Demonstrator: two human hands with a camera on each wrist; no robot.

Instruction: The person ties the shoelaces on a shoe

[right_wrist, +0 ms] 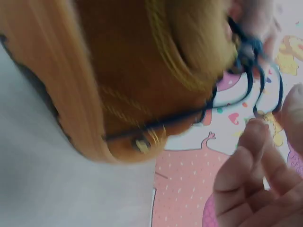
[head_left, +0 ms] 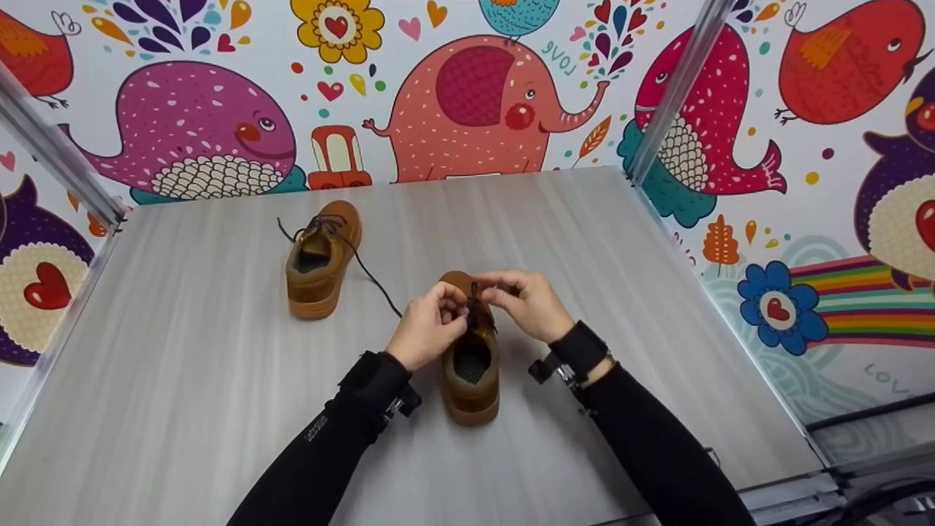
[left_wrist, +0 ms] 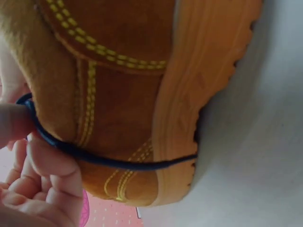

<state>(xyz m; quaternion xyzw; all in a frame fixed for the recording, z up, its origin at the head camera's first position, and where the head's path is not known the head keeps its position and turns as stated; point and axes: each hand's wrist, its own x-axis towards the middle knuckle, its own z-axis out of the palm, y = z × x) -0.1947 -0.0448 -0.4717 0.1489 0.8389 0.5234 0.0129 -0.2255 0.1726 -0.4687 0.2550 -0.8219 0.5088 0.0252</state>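
Note:
A brown lace-up shoe [head_left: 471, 405] stands on the table, its toe away from me. My left hand [head_left: 426, 329] is over the left side of its laces; in the left wrist view, thumb and finger pinch a dark blue shoelace [left_wrist: 118, 165], which runs down across the shoe's side. At the right of the laces is my right hand [head_left: 533, 307]. Thumb and bent fingers [right_wrist: 255, 137] stand apart there, close to a loose lace loop [right_wrist: 281, 90]; whether they touch it is unclear. The knot area [right_wrist: 248, 49] is partly hidden by the left hand.
A matching brown shoe [head_left: 313, 288] stands farther back at the left, with a long loose lace [head_left: 374, 279] trailing toward my left hand. Printed wall panels [head_left: 467, 109] bound the pale wooden table [head_left: 190, 351] at the back and sides.

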